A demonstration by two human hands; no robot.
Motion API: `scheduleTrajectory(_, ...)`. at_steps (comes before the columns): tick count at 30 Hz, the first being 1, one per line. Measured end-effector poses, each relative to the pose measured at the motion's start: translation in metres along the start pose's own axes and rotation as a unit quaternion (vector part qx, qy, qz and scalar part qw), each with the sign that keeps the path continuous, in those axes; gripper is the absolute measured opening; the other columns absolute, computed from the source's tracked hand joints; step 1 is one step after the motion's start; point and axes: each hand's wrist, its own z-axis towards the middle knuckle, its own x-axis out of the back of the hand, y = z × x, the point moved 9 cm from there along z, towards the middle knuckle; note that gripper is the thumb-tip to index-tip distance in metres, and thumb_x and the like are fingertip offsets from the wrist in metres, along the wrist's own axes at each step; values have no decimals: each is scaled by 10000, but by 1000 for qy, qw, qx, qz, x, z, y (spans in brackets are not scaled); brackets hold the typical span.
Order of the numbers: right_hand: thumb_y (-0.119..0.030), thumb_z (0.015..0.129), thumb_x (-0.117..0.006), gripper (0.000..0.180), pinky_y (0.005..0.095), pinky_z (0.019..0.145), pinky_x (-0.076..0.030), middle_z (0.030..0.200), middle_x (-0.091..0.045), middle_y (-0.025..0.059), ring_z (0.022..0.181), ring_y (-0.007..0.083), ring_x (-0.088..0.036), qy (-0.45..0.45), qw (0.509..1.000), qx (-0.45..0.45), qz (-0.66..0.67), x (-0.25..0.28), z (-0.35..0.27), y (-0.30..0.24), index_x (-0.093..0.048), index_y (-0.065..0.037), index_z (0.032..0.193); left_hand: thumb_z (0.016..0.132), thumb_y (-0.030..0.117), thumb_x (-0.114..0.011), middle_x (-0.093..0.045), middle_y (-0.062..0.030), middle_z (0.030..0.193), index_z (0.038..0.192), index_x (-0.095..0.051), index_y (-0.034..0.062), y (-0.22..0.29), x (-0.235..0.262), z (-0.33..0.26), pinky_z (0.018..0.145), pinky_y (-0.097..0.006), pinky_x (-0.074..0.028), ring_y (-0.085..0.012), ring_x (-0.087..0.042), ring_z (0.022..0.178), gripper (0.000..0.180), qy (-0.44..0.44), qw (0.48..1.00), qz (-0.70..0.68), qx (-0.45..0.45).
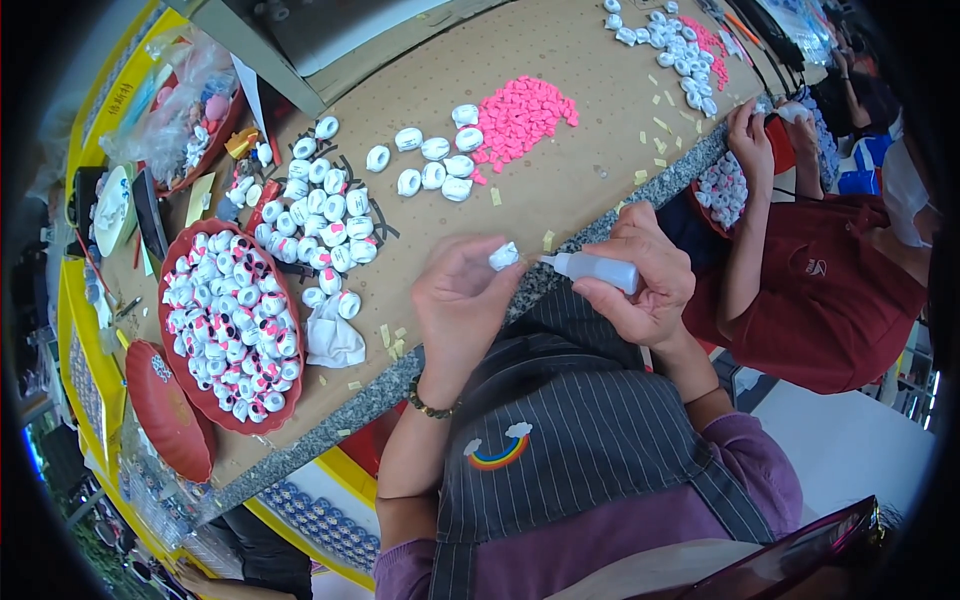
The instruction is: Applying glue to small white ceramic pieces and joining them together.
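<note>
My left hand [462, 298] pinches a small white figurine piece [504, 256] between its fingertips, over the table's stone edge. My right hand [645, 275] grips a small translucent glue bottle [598, 269] whose nozzle points left, almost touching the piece. On the brown paper table cover [560, 180] lie a heap of small pink pieces [522, 113] and a loose group of white figurine pieces [435, 160]. More white and pink pieces [325, 225] lie spread to the left.
A red bowl [172, 330] full of finished white, pink and black pieces stands at the left, with an empty red lid [168, 410] below it and a crumpled white cloth [330, 340] beside it. A person in a dark red shirt [820, 290] works at the right.
</note>
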Motion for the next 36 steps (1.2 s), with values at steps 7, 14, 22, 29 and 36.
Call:
scheduleTrajectory(7, -47, 689, -733, 268, 247, 618, -409, 757, -617, 94, 659, 136, -544, 148, 919, -268, 247, 10, -36, 73, -637, 46, 922, 774, -174, -651, -586, -87, 1046, 1047, -608, -94, -5, 5, 0, 812, -247, -540, -142, -619, 932, 288, 14, 999, -43, 25)
scheduleTrajectory(14, 16, 765, -663, 125, 297, 644, -462, 807, -640, 70, 706, 168, -591, 52, 970, -231, 58, 10, 15, 109, -586, -27, 853, 794, -154, -639, -623, -105, 1039, 1099, -597, -78, -11, 10, 0, 812, -247, -535, -137, -620, 934, 318, 28, 996, -67, 45)
scheduleTrajectory(22, -14, 720, -677, 86, 369, 653, -442, 766, -581, 94, 746, 263, -564, 22, 959, 39, -278, -4, 61, 104, -627, -35, 787, 806, -140, -637, -647, -121, 1009, 1112, -570, -77, -10, 9, 2, 797, -254, -550, -151, -641, 906, 319, 30, 993, -95, 64)
scheduleTrajectory(29, -15, 730, -684, 63, 348, 634, -445, 757, -592, 88, 660, 228, -566, 16, 950, 84, -300, -10, 51, 77, -640, -24, 773, 826, -132, -621, -646, -131, 995, 1099, -573, -89, -11, 10, 4, 810, -303, -575, -178, -657, 885, 280, 29, 992, -105, 70)
scheduleTrajectory(36, 25, 848, -612, 25, 218, 635, -448, 824, -639, 45, 737, 70, -575, -127, 935, -278, 179, -54, 10, 63, -630, 26, 830, 832, -130, -615, -645, -144, 1008, 1104, -568, -94, -10, 9, 5, 823, -312, -570, -187, -654, 910, 278, 29, 990, -112, 77)
